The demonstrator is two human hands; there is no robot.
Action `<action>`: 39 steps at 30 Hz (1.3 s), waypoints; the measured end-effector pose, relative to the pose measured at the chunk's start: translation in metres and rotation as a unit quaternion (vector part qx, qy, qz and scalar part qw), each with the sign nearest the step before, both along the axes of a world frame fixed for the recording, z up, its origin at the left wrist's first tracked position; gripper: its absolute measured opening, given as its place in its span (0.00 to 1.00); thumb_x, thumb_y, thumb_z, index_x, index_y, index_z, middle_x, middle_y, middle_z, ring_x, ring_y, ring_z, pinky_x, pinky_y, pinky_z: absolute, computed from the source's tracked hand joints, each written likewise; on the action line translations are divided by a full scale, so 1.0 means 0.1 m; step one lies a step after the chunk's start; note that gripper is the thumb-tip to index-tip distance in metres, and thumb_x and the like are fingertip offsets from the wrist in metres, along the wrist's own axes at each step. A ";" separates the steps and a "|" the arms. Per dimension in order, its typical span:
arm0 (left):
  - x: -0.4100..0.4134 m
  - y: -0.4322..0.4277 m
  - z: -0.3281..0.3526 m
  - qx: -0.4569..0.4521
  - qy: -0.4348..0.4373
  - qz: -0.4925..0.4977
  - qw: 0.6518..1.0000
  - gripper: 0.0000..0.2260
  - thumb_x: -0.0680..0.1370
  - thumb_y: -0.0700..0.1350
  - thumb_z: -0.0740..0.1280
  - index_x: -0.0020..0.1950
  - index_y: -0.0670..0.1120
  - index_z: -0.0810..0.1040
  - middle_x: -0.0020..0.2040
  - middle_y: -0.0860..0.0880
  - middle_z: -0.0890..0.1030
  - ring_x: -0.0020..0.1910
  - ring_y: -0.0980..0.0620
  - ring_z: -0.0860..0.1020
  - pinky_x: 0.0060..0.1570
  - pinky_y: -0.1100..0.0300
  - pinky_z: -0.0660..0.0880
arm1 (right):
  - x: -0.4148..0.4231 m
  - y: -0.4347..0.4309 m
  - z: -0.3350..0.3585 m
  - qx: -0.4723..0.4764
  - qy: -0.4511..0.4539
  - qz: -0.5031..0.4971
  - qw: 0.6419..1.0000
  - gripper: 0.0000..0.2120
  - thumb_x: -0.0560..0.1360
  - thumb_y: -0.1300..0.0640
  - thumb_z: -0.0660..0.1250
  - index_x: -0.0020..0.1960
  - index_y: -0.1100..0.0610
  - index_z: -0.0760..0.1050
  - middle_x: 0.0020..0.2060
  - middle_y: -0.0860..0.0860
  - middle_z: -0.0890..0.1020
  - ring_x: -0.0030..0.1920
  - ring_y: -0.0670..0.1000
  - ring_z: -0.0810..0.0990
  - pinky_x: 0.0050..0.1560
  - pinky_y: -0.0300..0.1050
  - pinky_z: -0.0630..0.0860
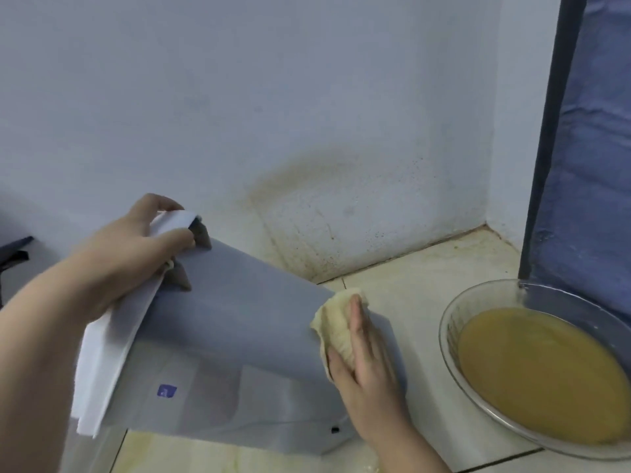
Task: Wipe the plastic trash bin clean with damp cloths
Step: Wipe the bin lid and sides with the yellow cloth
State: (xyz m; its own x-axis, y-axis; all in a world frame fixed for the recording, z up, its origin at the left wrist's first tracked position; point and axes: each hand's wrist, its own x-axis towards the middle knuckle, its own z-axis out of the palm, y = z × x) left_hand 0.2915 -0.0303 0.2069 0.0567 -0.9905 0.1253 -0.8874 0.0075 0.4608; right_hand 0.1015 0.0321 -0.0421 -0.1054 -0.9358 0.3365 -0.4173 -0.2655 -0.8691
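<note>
The grey plastic trash bin (239,322) lies tilted on its side over the tiled floor, its white rim toward me and its base pointing at the wall corner. My left hand (136,247) grips the white rim at the upper left, fingers curled over the edge. My right hand (365,356) presses a crumpled cream cloth (336,327) against the bin's side near its base, fingers mostly straight over the cloth. A small purple sticker (166,391) shows on the bin's lower face.
A clear glass bowl (454,322) of yellowish water stands on the floor to the right. Behind it hangs blue fabric (590,165) on a dark frame. The stained white wall (307,131) meets the floor right behind the bin.
</note>
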 end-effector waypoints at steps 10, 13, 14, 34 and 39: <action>0.48 0.03 -0.04 0.033 0.086 -0.044 0.995 0.13 0.69 0.56 0.70 0.51 0.69 0.72 0.46 0.47 0.80 0.47 0.49 0.79 0.47 0.54 0.75 | 0.29 0.24 -0.10 -0.023 0.069 -0.100 0.992 0.27 0.71 0.42 0.51 0.69 0.48 0.62 0.71 0.43 0.63 0.74 0.46 0.58 0.71 0.45 0.53; 0.59 0.04 -0.04 0.027 0.087 -0.035 0.995 0.11 0.72 0.54 0.68 0.50 0.67 0.72 0.45 0.47 0.80 0.45 0.49 0.79 0.40 0.57 0.73 | 0.70 0.09 0.45 -0.081 0.131 0.041 0.987 0.29 0.73 0.40 0.48 0.73 0.43 0.53 0.73 0.35 0.52 0.74 0.38 0.46 0.72 0.38 0.41; 0.60 0.04 -0.04 0.024 0.085 -0.033 0.995 0.10 0.72 0.53 0.67 0.51 0.66 0.72 0.45 0.47 0.79 0.45 0.48 0.79 0.38 0.57 0.72 | 0.85 0.02 0.64 -0.105 0.146 0.075 0.981 0.30 0.74 0.40 0.48 0.75 0.44 0.52 0.73 0.35 0.51 0.75 0.39 0.44 0.72 0.37 0.38; 0.65 0.00 -0.03 0.034 0.108 -0.041 0.993 0.15 0.61 0.56 0.67 0.47 0.64 0.73 0.50 0.47 0.79 0.47 0.45 0.79 0.43 0.54 0.77 | 0.88 -0.20 0.61 -0.176 0.176 0.080 0.965 0.31 0.74 0.40 0.56 0.73 0.52 0.62 0.74 0.49 0.63 0.75 0.54 0.57 0.74 0.48 0.52; 0.68 0.04 -0.02 0.047 0.102 -0.044 0.993 0.16 0.62 0.56 0.66 0.48 0.65 0.72 0.47 0.44 0.81 0.45 0.45 0.81 0.42 0.54 0.77 | 1.32 -0.35 1.11 -0.154 0.159 0.140 0.965 0.33 0.75 0.37 0.56 0.76 0.46 0.51 0.77 0.44 0.51 0.76 0.48 0.42 0.75 0.48 0.39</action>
